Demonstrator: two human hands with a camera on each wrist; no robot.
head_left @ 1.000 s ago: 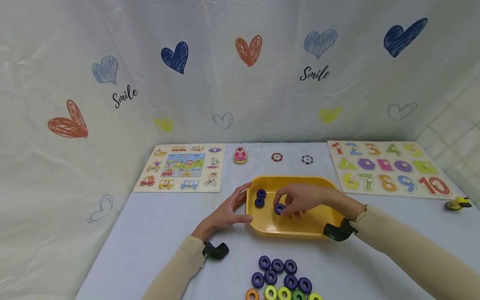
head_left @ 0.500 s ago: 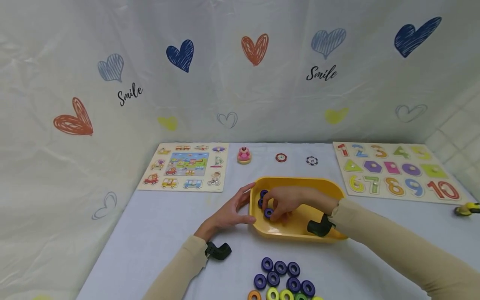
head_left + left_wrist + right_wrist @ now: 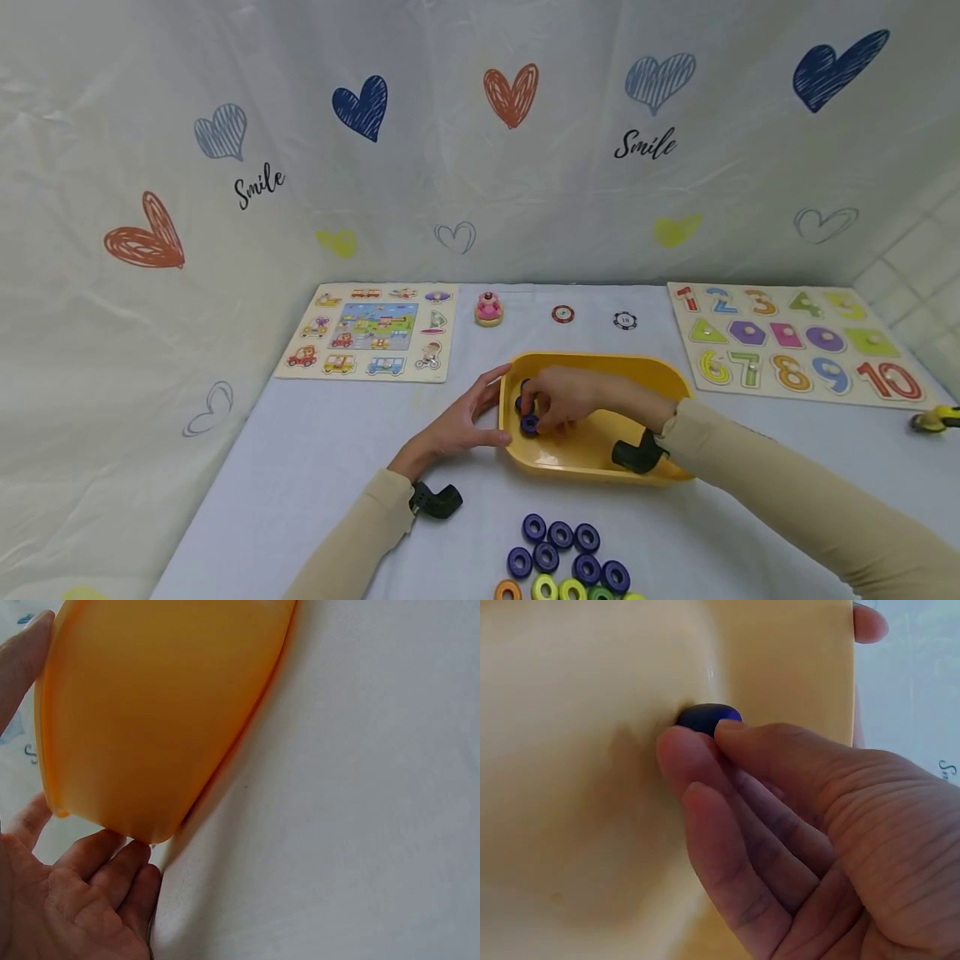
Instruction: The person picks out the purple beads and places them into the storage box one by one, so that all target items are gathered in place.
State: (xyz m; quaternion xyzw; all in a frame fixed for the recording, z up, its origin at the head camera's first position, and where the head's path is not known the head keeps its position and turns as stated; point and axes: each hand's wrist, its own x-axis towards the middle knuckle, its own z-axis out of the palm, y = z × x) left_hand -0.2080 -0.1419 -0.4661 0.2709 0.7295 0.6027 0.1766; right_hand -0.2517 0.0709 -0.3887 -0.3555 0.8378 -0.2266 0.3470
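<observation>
My left hand (image 3: 453, 427) holds the left end of a yellow plastic tray (image 3: 600, 360), thumb at the front and fingers spread toward the back. In the left wrist view its fingertips touch the outer wall of the tray (image 3: 165, 705). Inside the tray, my right hand (image 3: 566, 396) pinches a dark purple ring (image 3: 529, 425) between thumb and fingers. The right wrist view shows that ring (image 3: 701, 718) edge-on, low by the tray's left wall. Just behind it lie other purple rings (image 3: 519, 404), partly covered by the right fingers.
In front of the tray lie several purple rings (image 3: 561, 536), with orange (image 3: 507, 591), yellow (image 3: 545, 588) and green ones (image 3: 602, 593) nearer. Behind are a vehicle puzzle board (image 3: 367, 333), a pink figurine (image 3: 489, 309), two chips (image 3: 563, 314) and a number puzzle board (image 3: 795, 346).
The right hand has carried the purple ring leftward inside the tray, to beside the other rings there. The left hand keeps its hold on the tray's end.
</observation>
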